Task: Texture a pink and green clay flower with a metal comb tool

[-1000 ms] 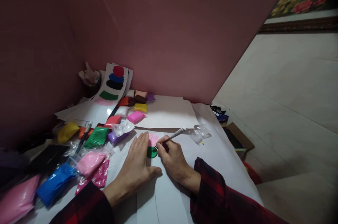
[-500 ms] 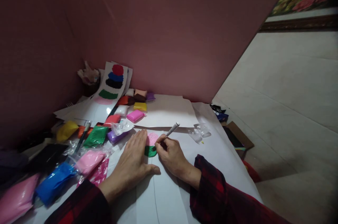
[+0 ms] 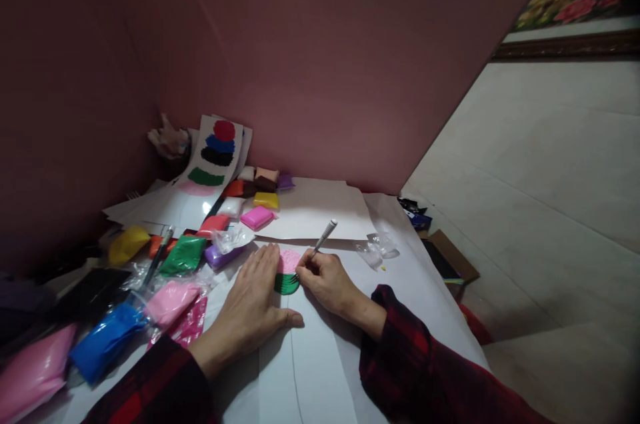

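My left hand point(image 3: 250, 304) lies flat on a white paper strip point(image 3: 320, 371), fingers stretched out and thumb pointing right. Beside its fingertips is a rounded patch of clay spread on the paper, pink clay point(image 3: 289, 261) above and green clay point(image 3: 287, 285) below. My right hand point(image 3: 327, 283) pinches a slim fork point(image 3: 327, 235) with a pale, ridged handle that slants up to the right. Its dark tines touch the green clay close to where it meets the pink. A drawn line runs down the strip below the clay.
Clay packets, including green point(image 3: 184, 255), blue point(image 3: 106, 343) and pink point(image 3: 173, 304) ones, crowd the left side. A sheet with coloured patches point(image 3: 218, 151) leans at the back left. Crumpled clear wrappers point(image 3: 376, 251) lie to the right. A pink wall point(image 3: 320, 77) stands behind.
The fork and my right hand have shifted slightly right and up across the clay, its handle now a little steeper. My left hand stays in place.
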### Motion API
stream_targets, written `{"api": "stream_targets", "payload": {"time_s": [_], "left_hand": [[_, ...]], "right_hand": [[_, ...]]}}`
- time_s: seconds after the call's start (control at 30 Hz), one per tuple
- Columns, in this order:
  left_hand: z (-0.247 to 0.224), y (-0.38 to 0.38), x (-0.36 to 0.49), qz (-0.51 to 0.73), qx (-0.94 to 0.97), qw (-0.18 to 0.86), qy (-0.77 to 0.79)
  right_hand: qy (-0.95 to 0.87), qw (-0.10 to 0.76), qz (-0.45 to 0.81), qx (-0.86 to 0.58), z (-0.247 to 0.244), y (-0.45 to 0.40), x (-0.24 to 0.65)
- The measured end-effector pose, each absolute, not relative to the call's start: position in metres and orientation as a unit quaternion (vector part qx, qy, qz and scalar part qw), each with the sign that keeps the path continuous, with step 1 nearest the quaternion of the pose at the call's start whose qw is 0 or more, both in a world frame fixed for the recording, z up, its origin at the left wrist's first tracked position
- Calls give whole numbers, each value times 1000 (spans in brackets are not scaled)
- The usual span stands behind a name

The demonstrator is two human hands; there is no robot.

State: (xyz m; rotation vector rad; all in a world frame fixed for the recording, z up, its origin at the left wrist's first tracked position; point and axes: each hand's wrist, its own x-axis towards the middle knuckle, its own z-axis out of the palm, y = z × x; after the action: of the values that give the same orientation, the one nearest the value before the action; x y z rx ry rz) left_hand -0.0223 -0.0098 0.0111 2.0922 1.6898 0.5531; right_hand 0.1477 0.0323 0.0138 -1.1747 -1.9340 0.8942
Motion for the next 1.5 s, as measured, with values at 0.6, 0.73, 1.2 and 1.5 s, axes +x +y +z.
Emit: {"api": "stream_targets", "payload": {"time_s": [0.6,0.73,1.2,1.5], "left_hand": [[7,-8,-23,226,757,180,587],[7,-7,-23,225,756,186,587],[8,-8,-23,198,763,180,589],[16,-7,-21,150,764,189,599]], "right_hand": [[-699,296,457,-463,14,49,159],[-692,289,465,-471,14,52,160],[-715,326,368,-497,20,54,160],[-668,450,318,-501,9,33,160]]}}
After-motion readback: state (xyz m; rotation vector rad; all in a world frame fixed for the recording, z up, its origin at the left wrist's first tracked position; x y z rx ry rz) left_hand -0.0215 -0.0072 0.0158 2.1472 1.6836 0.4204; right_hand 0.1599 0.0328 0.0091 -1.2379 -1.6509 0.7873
